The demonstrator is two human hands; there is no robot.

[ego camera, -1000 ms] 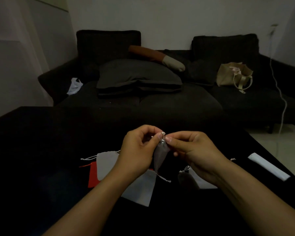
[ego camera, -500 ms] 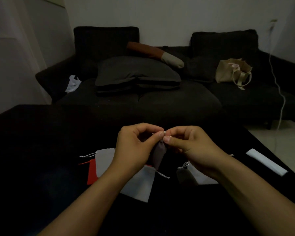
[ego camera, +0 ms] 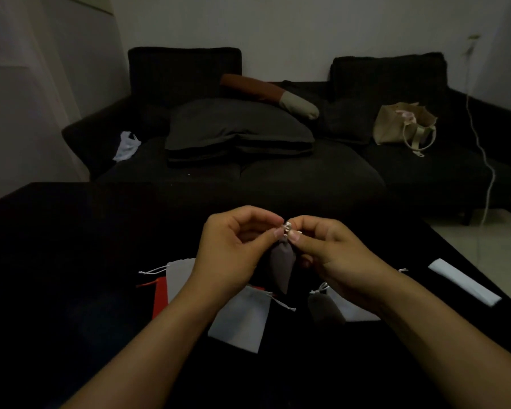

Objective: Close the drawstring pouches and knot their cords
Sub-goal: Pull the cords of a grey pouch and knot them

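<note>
A small dark grey drawstring pouch (ego camera: 282, 265) hangs above the black table, its neck gathered tight. My left hand (ego camera: 230, 255) and my right hand (ego camera: 334, 252) meet at its top, each pinching the white cord (ego camera: 287, 227) between thumb and fingertips. Below on the table lie more pouches: a light grey one (ego camera: 179, 276) at the left, a red one (ego camera: 159, 299) partly under it, a pale grey one (ego camera: 242, 320) in the middle, a dark grey one (ego camera: 325, 308) and a white one (ego camera: 348, 308) under my right wrist.
A white folded strip (ego camera: 463, 281) lies near the black table's (ego camera: 56, 276) right edge. Beyond the table stands a dark sofa (ego camera: 278, 172) with cushions, a beige tote bag (ego camera: 404, 125) and a white plastic bag (ego camera: 127, 146). A white cable (ego camera: 484, 160) hangs at the right.
Both hands stay together at the pouch's top, working the cord with small finger moves. The hanging pouch has shifted slightly; the view has tilted a little.
</note>
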